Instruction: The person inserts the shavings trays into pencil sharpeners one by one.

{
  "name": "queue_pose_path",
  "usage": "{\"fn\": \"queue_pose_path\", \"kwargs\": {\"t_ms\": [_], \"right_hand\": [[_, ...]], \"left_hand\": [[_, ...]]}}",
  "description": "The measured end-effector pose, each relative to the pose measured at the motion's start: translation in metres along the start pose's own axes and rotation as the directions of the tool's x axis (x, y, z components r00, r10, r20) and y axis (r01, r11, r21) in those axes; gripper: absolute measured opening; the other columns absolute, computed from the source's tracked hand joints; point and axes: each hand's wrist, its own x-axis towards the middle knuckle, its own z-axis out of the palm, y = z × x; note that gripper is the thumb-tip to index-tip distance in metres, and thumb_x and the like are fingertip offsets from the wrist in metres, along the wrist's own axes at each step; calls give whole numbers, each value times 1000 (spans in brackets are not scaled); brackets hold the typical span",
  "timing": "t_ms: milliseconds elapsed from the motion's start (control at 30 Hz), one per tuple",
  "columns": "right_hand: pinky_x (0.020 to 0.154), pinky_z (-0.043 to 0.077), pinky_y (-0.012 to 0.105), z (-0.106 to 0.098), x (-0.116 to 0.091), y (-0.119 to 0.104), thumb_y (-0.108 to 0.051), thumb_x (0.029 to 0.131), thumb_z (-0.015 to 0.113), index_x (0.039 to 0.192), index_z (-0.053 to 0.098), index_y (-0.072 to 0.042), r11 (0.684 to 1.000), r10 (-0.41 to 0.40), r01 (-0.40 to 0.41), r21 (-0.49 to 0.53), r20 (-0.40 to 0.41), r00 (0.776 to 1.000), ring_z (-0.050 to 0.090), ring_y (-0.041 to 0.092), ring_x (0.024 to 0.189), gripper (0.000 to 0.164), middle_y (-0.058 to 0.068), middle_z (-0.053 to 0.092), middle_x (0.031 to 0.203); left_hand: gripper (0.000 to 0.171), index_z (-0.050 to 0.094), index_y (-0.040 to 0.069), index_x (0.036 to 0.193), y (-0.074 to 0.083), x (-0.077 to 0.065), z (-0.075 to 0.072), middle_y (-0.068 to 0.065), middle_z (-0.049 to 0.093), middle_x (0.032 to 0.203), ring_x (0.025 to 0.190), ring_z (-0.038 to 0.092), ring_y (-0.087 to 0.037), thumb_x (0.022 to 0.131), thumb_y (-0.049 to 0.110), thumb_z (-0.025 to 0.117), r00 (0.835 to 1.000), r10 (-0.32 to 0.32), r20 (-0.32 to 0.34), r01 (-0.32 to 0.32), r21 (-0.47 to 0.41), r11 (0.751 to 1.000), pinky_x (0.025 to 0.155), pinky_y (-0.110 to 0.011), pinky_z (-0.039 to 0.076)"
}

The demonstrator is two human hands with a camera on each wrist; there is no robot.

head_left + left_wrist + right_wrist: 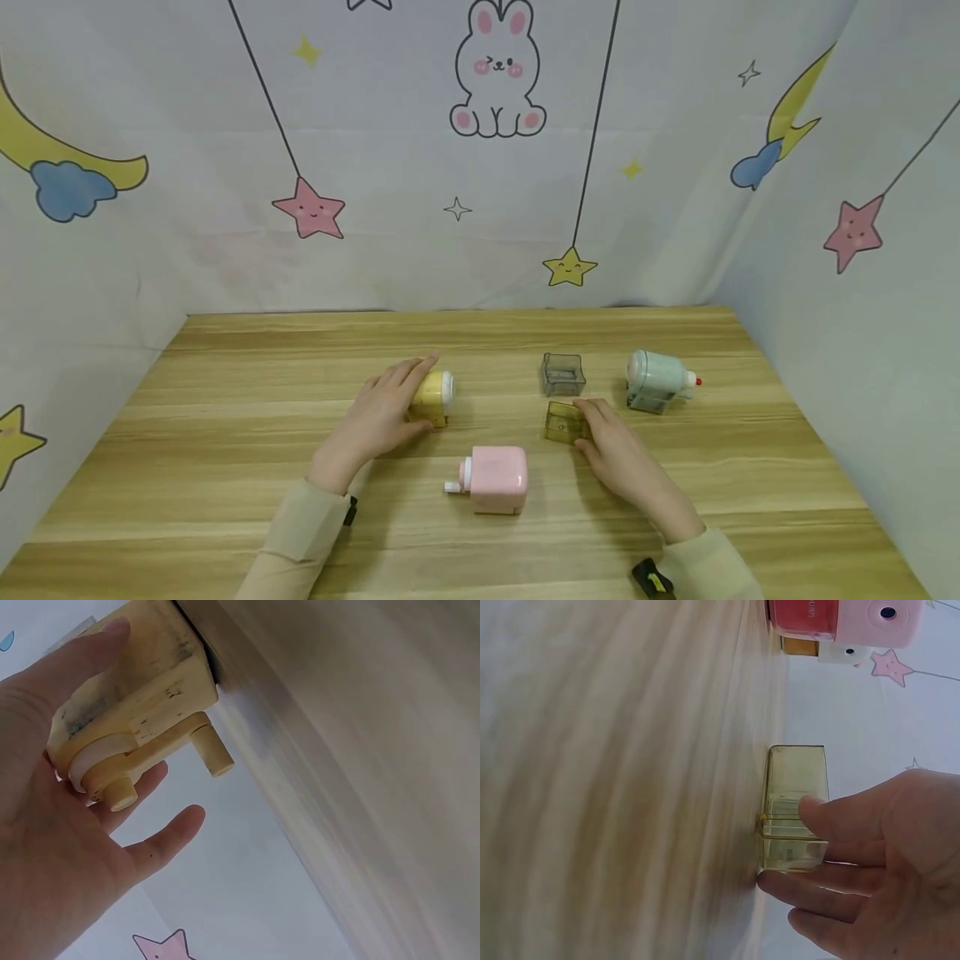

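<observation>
My left hand (385,411) grips a yellow hand-crank pencil sharpener (431,400) from its left side, thumb near and fingers across the far side. The left wrist view shows the sharpener's crank (169,746) and scuffed, smudged body. Over to the right, my right hand (617,450) holds a clear yellow shavings drawer (561,423) by its right end. In the right wrist view the thumb lies against that see-through drawer, fingers at its other side, low at the tabletop.
A grey see-through drawer (562,377) stands just behind the yellow one. Farther right is a mint green crank sharpener (657,382) with a red-tipped handle. Toward the front, between the hands, sits a pink crank sharpener (499,479). A printed curtain (405,275) backs the wooden table (247,350).
</observation>
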Motion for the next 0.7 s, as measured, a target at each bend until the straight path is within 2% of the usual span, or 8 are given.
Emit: {"fn": "queue_pose_path", "kwargs": {"t_ms": [200, 400, 700], "right_hand": [[85, 49, 48, 0, 2, 0, -4, 77, 66, 122, 45, 8, 1000, 4, -4, -8, 3, 1000, 51, 31, 103, 52, 22, 55, 112], [83, 49, 47, -1, 3, 0, -5, 77, 67, 122, 46, 7, 1000, 5, -5, -11, 6, 1000, 52, 30, 101, 52, 21, 55, 111], [82, 50, 47, 1, 7, -3, -8, 76, 69, 122, 47, 5, 1000, 31, -31, 0, 23, 999, 54, 29, 98, 53, 21, 57, 111]], "left_hand": [[87, 27, 13, 140, -3, 1, 5, -15, 47, 127, 114, 41, -29, 69, 22, 76, 999, 28, -43, -28, -13, 1000, 87, -59, 42], [80, 33, 8, 135, -4, 2, 9, -12, 52, 112, 102, 47, -26, 68, 14, 77, 994, 64, -87, -67, -28, 997, 84, -50, 48], [72, 37, 5, 128, -3, 3, 11, -13, 50, 107, 99, 46, -25, 68, 13, 77, 995, 57, -79, -62, -67, 996, 87, -46, 47]]}}
